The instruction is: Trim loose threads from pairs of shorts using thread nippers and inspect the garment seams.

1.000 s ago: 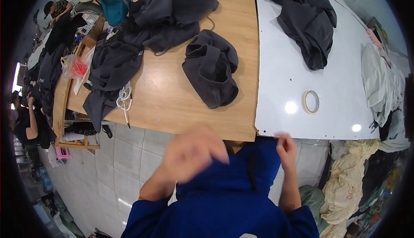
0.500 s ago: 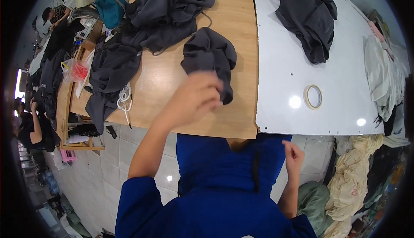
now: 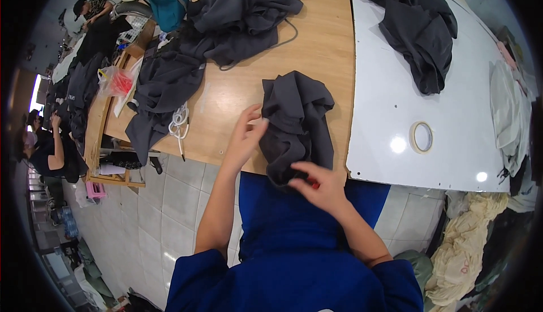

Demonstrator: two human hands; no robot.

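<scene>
A crumpled dark grey piece of fabric (image 3: 300, 114) lies at the table's front edge, its near end hanging a little over. At its left edge is my left hand (image 3: 245, 139), open, fingers and thumb apart, the thumb tip close to the cloth. My right hand (image 3: 322, 187) is at the near end of the fabric, fingers curled. Tucked in it, a small red thing (image 3: 314, 184) shows between thumb and fingers; most of it is hidden, so its kind cannot be made out.
A roll of tape (image 3: 421, 137) lies on the white board (image 3: 373, 120) at right, below another dark garment (image 3: 421, 46). More dark garments (image 3: 243, 12) and a white cord (image 3: 179, 122) lie on the left of the wooden table (image 3: 322, 24). People work at far left.
The fabric has come nearer to me, to the table's edge. My left hand has moved off it to its left side. My right hand has risen from beside my body to its near end.
</scene>
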